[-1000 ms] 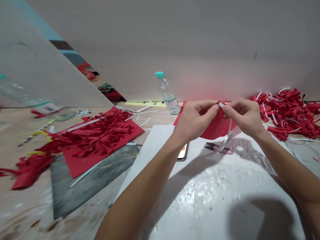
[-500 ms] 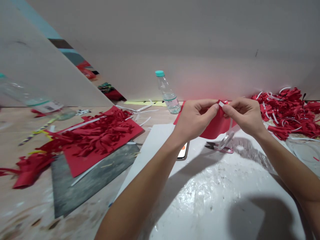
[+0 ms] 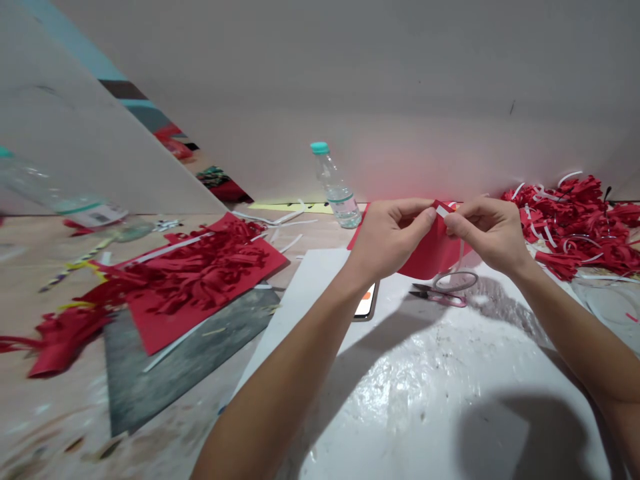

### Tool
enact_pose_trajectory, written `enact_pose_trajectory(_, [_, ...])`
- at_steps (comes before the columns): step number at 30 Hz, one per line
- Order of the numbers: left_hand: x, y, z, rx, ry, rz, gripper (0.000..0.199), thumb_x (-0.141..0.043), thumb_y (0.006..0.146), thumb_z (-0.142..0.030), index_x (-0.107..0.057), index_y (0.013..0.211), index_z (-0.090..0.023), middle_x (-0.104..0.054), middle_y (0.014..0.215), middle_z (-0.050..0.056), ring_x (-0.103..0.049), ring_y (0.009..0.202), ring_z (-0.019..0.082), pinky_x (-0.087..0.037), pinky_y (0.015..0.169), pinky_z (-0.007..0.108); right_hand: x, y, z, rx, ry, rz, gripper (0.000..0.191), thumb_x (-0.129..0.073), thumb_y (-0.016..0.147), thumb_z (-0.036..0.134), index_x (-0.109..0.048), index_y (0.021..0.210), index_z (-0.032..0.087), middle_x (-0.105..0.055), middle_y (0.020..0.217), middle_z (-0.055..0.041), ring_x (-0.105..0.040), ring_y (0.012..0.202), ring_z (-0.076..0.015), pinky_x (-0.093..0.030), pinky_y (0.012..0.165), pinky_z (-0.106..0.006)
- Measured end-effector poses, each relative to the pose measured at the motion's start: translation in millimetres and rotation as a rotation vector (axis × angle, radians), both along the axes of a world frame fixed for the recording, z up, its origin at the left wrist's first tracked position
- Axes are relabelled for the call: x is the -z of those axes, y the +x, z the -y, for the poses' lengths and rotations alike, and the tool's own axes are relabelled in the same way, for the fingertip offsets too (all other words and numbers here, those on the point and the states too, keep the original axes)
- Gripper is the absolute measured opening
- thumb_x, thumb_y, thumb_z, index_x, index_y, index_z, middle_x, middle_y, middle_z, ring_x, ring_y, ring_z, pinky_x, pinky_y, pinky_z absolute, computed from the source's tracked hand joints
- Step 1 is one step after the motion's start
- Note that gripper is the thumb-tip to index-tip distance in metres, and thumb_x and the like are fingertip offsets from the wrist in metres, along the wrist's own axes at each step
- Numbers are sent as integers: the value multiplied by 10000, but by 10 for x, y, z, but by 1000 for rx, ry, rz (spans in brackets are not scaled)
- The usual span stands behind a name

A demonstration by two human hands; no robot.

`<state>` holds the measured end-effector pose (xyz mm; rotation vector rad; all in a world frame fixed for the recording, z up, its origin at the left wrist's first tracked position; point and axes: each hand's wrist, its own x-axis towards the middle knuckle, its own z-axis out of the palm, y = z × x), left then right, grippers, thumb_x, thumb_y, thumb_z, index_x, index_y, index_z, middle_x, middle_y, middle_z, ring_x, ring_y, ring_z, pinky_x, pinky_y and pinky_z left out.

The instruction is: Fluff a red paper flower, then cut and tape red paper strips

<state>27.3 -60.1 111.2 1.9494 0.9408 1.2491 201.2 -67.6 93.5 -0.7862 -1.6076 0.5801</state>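
My left hand point(image 3: 387, 233) is closed, thumb against fingers, on the top edge of a red sheet point(image 3: 425, 259). A short piece of white tape point(image 3: 442, 211) lies on that edge, between my two thumbs. My right hand point(image 3: 490, 230) pinches at the tape's other side; its fingertips partly hide what they grip. From near my right fingers a thin strip runs down to a narrow tape roll point(image 3: 456, 281), which hangs low over the white board. Behind the roll lies a small pair of scissors point(image 3: 443, 295) with a pink handle and dark blades.
A water bottle point(image 3: 340, 190) stands near the wall. A phone point(image 3: 367, 303) lies partly under my left forearm. Red fringed pieces point(image 3: 195, 273) cover a red sheet at left, above a grey slab point(image 3: 185, 367). More red fringed pieces point(image 3: 580, 227) are heaped at right.
The tape roll has swung from a tilted position to a flatter one and shifted slightly. Both hands stay almost where they were on the red sheet and tape.
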Motion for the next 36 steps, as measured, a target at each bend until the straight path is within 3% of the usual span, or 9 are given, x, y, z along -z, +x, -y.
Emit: enact_pose_trajectory(36, [22, 0, -5, 36, 47, 46, 247, -577, 871, -280, -801, 887, -176, -780, 856, 49, -706, 824, 178, -550, 723, 252, 10, -7, -23, -21, -28, -14, 286, -728, 834, 395, -655, 654, 185, -636, 601, 15, -573, 556, -98, -475, 540, -240])
